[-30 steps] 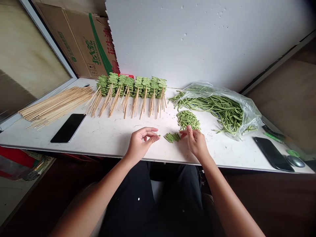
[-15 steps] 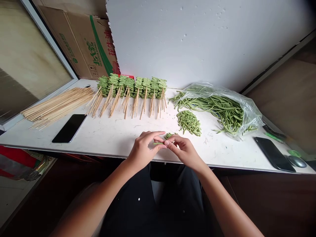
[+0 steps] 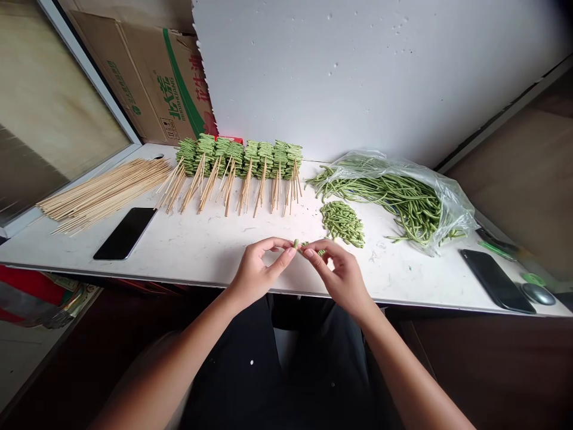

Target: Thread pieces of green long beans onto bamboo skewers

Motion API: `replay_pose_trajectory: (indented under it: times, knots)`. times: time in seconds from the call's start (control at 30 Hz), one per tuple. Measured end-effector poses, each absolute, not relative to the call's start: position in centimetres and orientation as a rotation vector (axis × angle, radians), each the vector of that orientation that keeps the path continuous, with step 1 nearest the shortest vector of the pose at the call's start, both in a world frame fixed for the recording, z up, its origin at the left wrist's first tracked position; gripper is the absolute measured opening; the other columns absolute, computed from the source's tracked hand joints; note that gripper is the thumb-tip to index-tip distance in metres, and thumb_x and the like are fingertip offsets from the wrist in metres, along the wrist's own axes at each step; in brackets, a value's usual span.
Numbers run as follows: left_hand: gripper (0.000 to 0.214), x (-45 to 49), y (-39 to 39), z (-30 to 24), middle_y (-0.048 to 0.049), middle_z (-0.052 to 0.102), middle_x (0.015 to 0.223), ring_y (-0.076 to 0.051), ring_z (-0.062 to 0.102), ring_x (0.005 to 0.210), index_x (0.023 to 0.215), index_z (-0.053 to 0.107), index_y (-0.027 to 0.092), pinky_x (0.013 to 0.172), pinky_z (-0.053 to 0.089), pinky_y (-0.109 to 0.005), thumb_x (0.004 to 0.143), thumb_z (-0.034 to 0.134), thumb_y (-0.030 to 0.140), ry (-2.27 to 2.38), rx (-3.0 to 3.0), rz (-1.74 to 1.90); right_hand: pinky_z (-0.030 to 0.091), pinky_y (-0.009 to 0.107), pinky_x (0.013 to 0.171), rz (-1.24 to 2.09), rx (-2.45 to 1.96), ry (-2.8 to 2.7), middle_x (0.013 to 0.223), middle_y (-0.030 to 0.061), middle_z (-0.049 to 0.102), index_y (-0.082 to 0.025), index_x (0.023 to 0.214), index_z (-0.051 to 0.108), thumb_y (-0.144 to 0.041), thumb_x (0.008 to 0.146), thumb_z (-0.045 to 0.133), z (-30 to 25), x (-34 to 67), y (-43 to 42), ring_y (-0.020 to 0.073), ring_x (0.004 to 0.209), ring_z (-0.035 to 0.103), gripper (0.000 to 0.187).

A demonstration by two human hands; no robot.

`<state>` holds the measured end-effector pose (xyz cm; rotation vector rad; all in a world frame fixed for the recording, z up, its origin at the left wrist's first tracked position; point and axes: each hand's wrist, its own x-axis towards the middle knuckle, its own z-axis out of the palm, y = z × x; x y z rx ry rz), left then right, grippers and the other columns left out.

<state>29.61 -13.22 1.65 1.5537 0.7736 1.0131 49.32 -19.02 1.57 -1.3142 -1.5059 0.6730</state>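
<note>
I see green bean pieces [image 3: 313,245], pale tan skewers [image 3: 102,194], a grey-speckled white table [image 3: 201,239], a green-striped carton [image 3: 143,83].

Apparently black trousers [image 3: 228,370] with white specks [image 3: 252,362]; the left hand [image 3: 255,275] and right hand [image 3: 342,280] are bare.

My left hand [image 3: 256,275] and right hand [image 3: 342,278] meet over the worktop [image 3: 188,245] around short cut green bean pieces [image 3: 308,246], with a heap of cut beans [image 3: 342,223] just beyond and bagged whole beans [image 3: 403,203] to the right.
</note>
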Motion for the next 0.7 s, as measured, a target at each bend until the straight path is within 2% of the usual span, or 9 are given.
replay_pose_trajectory:
  times: [0.1,0.17,0.27,0.5,0.7]
  knots:
    - [0.018,29.1,-13.0,1.8,-0.0074,0.079,0.099,-0.022,0.072,0.100,0.101,0.079,0.018,0.097,0.053,-0.035,0.097,0.071,0.034,0.793,1.705,0.987,0.050,0.039,0.081,0.277,-1.243,-1.701,0.108,0.0062,0.076,-0.028,0.125,0.072,-0.020,0.098,0.071,2.1,49.9,-19.2,0.0224,0.097,0.066,0.028]
    - [0.018,29.0,-13.0,1.8,-0.0070,0.078,0.100,-0.021,0.072,0.098,0.104,0.079,0.019,0.094,0.054,-0.034,0.097,0.070,0.033,0.755,1.751,0.942,0.052,0.042,0.085,0.125,-1.160,-1.816,0.104,0.0059,0.076,-0.028,0.125,0.072,-0.011,0.097,0.069,2.3,50.1,-19.2,0.0227,0.096,0.065,0.033]
    - [0.019,29.1,-13.1,1.7,-0.0067,0.078,0.103,-0.021,0.072,0.098,0.104,0.079,0.019,0.094,0.054,-0.033,0.098,0.070,0.034,0.711,1.731,0.880,0.055,0.042,0.083,-0.028,-1.075,-1.885,0.097,0.0051,0.076,-0.028,0.121,0.073,-0.004,0.093,0.070,2.3,50.4,-19.1,0.0225,0.091,0.063,0.036]
    - [0.029,29.1,-12.6,1.6,-0.0037,0.073,0.080,-0.018,0.068,0.082,0.092,0.079,0.016,0.083,0.054,-0.030,0.099,0.068,0.042,0.646,1.564,0.762,0.057,0.041,0.082,-0.208,-1.039,-1.970,0.098,0.0063,0.077,-0.025,0.126,0.070,-0.005,0.090,0.075,1.7,50.6,-19.1,0.0233,0.093,0.063,0.042]
    - [0.026,28.8,-12.4,2.1,-0.0055,0.078,0.087,-0.020,0.071,0.085,0.096,0.083,0.018,0.085,0.055,-0.030,0.094,0.075,0.043,0.678,1.600,0.743,0.054,0.043,0.081,-0.107,-1.149,-2.037,0.097,0.0076,0.076,-0.024,0.119,0.070,-0.013,0.096,0.070,1.8,50.2,-19.3,0.0244,0.090,0.063,0.026]
